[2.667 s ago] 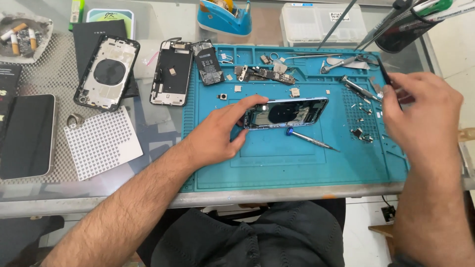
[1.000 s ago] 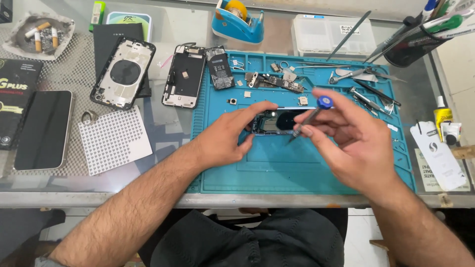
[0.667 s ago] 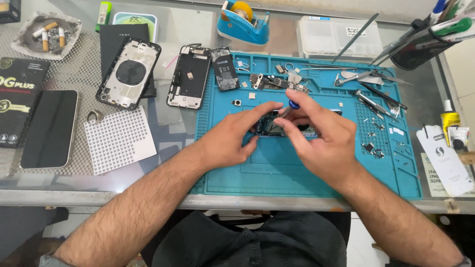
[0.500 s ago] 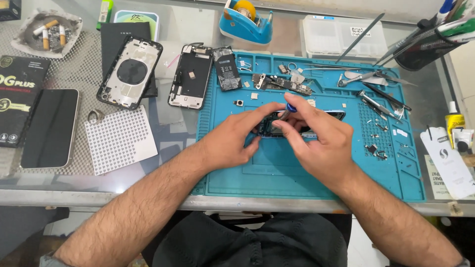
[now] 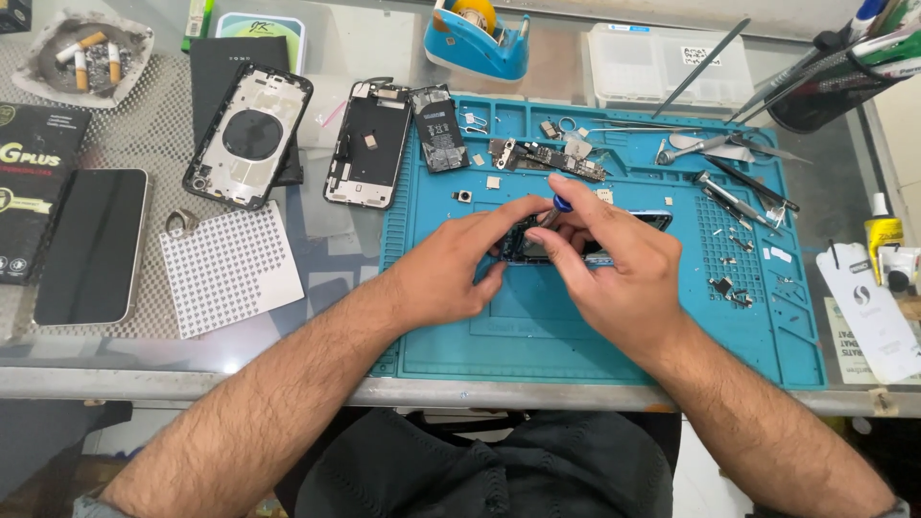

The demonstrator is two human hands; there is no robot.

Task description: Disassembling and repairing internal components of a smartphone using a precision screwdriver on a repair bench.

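Note:
An opened phone frame (image 5: 537, 238) lies on the blue repair mat (image 5: 614, 336), mostly hidden under both hands. My left hand (image 5: 451, 269) grips its left end, fingers curled over the edge. My right hand (image 5: 614, 264) holds a small blue-capped screwdriver (image 5: 556, 205) between thumb and fingers, tip pointing down into the frame near its left part. The two hands touch over the phone.
On the mat's far side lie a battery (image 5: 439, 128), a circuit board (image 5: 547, 158), tweezers and tools (image 5: 729, 182), small screws (image 5: 729, 283). Left of the mat: two phone housings (image 5: 249, 134) (image 5: 367, 144), a black screen (image 5: 91, 245), a white grid pad (image 5: 228, 269), an ashtray (image 5: 82, 58). Tape dispenser (image 5: 480, 34) behind.
My right hand came from the tools at the right with the blue-capped screwdriver and settled over the phone frame. My left hand stayed on the frame. The view shifted slightly.

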